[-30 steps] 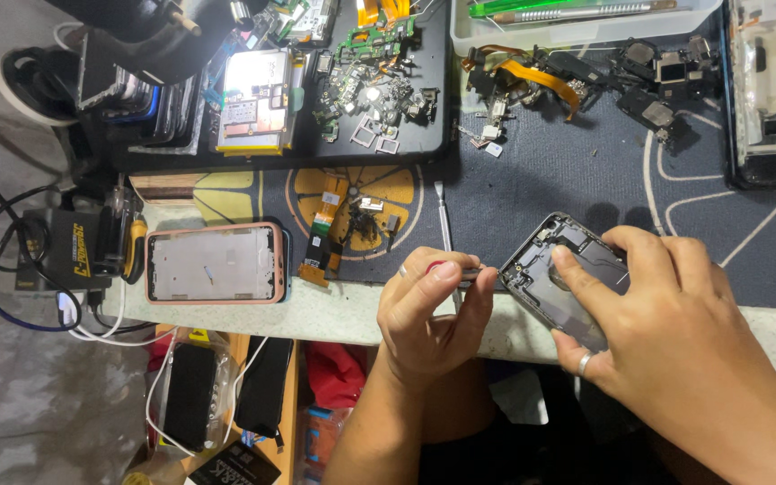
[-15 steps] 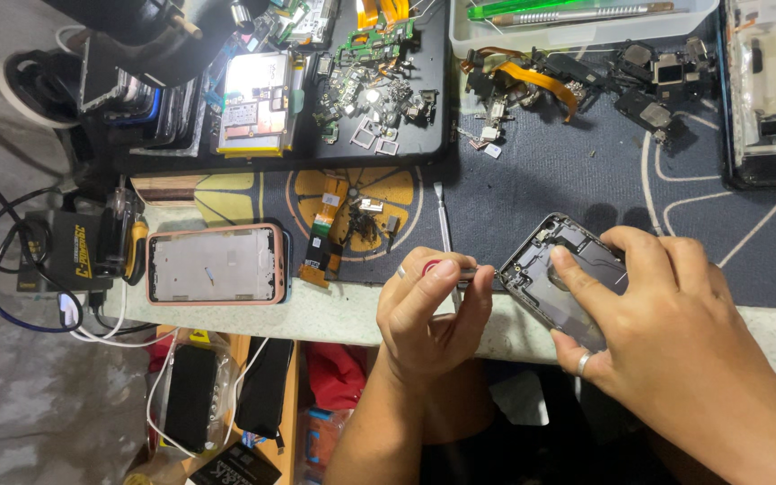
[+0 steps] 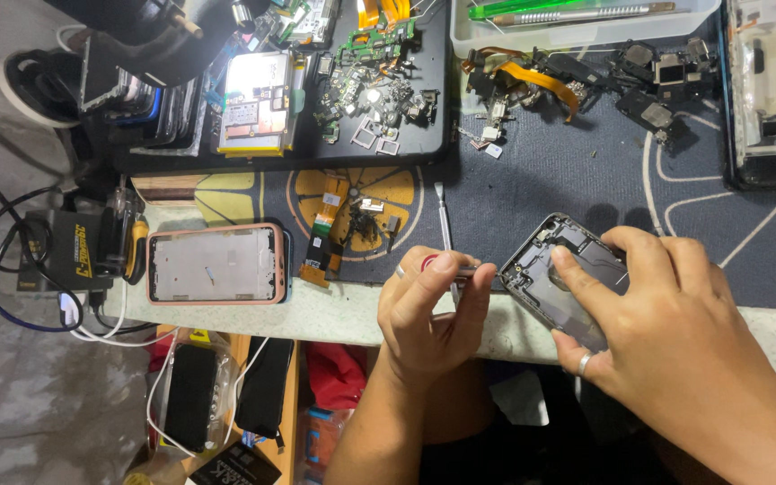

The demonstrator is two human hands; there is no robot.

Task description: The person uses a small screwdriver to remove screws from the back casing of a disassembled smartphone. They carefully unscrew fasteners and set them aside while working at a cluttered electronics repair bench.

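Note:
My right hand (image 3: 675, 328) grips a dark opened phone frame (image 3: 560, 269), tilted, at the near edge of the workbench; the thumb presses on its inner face. My left hand (image 3: 433, 314) pinches a thin screwdriver (image 3: 467, 270) between thumb and fingers, its tip at the left edge of the phone frame. A ring shows on each hand.
A pink-cased phone frame (image 3: 217, 263) lies to the left. A spudger (image 3: 443, 216) and flex cables (image 3: 323, 235) rest on the dark mat (image 3: 586, 171). A black tray (image 3: 361, 135) holds small parts. A clear bin (image 3: 577, 22) stands far. Chargers and cables (image 3: 56, 260) crowd the left.
My left hand with the screwdriver has shifted slightly, keeping the tip at the phone frame's edge. My right hand holds the frame in the same place.

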